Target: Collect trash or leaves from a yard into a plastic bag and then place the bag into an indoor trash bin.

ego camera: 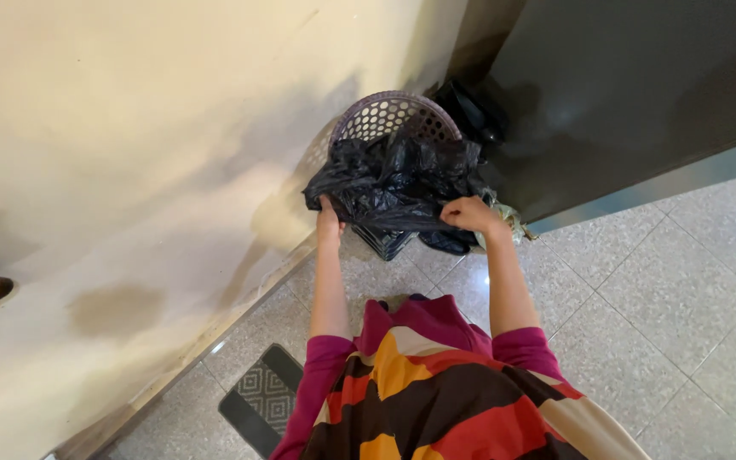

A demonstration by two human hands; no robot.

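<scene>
— So, what did you see from the head camera at that moment?

— I watched from far away, and I saw both hands on a black plastic bag (393,183). The left hand (329,223) was closed on the near left edge of the bag, and the right hand (468,213) was clenched on the near right edge. The edge was stretched between them.

— And where was the bag?

— It was lying over a purple basket (395,112) with round holes, which stood on the floor at the far side, just beside the cream wall (129,153). The bag covered the near part of the basket, so only the far rim showed.

— What else was around?

— On the right of the basket there was a big dark cabinet (641,94). The floor (641,324) had grey speckled tiles. Near me, on the left, a small patterned mat (261,400) lay on the tiles. I could not tell what was inside the bag.
</scene>
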